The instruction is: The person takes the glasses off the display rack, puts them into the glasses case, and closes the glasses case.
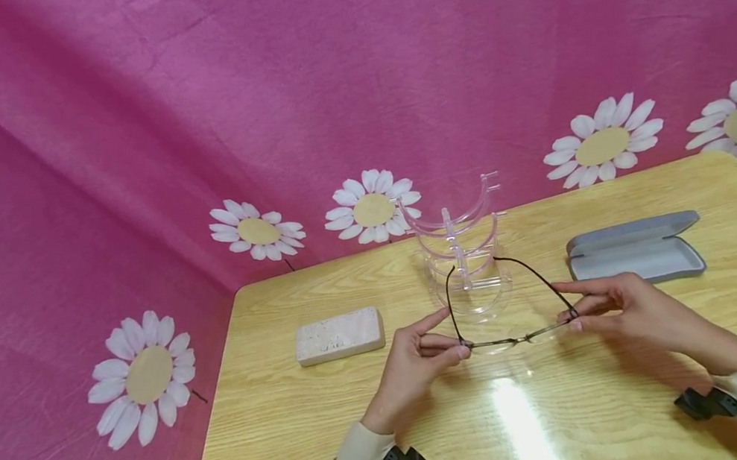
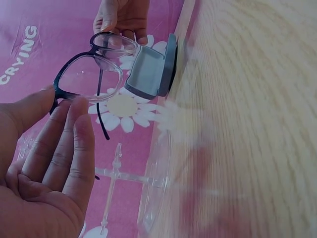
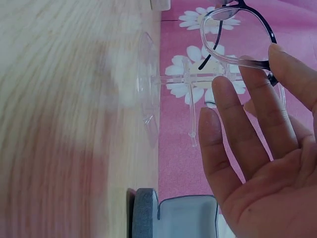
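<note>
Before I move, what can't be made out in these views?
Head view: the pale box bears a marking too small to read.
Left wrist view: the glasses, nearer arm mostly hidden behind the left hand.
Right wrist view: the gray case, cut off by the bottom edge.

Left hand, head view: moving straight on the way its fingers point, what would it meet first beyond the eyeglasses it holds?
Most likely the clear tiered display stand, ahead and to the right of the left hand and its eyeglasses; depth is hard to judge.
</note>
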A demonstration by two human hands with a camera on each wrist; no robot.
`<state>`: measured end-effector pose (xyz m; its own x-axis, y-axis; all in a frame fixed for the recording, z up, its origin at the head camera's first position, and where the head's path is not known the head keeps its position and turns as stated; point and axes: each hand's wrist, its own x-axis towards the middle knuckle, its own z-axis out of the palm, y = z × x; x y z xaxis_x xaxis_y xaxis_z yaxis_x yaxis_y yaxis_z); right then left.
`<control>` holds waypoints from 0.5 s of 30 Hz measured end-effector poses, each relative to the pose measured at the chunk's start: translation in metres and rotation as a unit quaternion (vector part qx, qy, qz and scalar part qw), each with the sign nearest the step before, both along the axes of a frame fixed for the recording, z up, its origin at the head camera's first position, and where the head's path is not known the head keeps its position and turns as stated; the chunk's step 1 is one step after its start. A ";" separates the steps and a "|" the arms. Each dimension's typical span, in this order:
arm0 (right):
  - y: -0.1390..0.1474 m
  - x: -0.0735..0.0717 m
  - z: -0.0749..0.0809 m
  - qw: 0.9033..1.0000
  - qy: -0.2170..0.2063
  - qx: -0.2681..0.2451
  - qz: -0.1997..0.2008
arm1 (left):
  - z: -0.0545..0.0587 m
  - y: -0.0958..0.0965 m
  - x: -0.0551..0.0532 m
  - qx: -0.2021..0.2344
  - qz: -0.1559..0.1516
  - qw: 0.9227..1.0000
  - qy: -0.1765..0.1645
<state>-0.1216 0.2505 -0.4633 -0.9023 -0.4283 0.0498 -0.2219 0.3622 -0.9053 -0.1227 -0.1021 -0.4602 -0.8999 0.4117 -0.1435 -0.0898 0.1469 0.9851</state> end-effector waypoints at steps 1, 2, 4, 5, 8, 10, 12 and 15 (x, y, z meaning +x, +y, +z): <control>0.001 0.000 -0.001 1.000 0.002 -0.001 0.002 | 0.000 0.001 0.001 -0.002 0.001 1.000 0.002; 0.002 0.001 -0.001 1.000 0.003 0.000 0.003 | 0.000 0.001 0.001 -0.002 0.001 1.000 0.004; 0.003 0.001 -0.002 1.000 0.009 0.001 0.004 | 0.001 0.003 0.002 -0.002 0.002 1.000 0.007; 0.004 0.002 -0.002 1.000 0.015 0.003 0.004 | 0.001 0.004 0.003 -0.002 0.003 1.000 0.008; 0.005 0.003 -0.003 1.000 0.030 0.005 -0.002 | 0.001 0.006 0.004 0.006 0.005 1.000 0.005; 0.006 0.003 -0.003 0.999 0.039 0.005 -0.005 | 0.001 0.008 0.004 0.015 0.005 1.000 0.002; 0.007 0.004 -0.003 0.999 0.041 0.001 -0.004 | 0.001 0.009 0.005 0.023 0.005 1.000 0.001; 0.008 0.004 -0.002 0.999 0.037 -0.005 0.000 | 0.001 0.011 0.005 0.026 0.007 1.000 0.007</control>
<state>-0.1172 0.2586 -0.4653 -0.8961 -0.4270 0.1214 -0.2889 0.3536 -0.8897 -0.1177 -0.0911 -0.4593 -0.9077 0.4050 -0.1102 -0.0787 0.0937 0.9925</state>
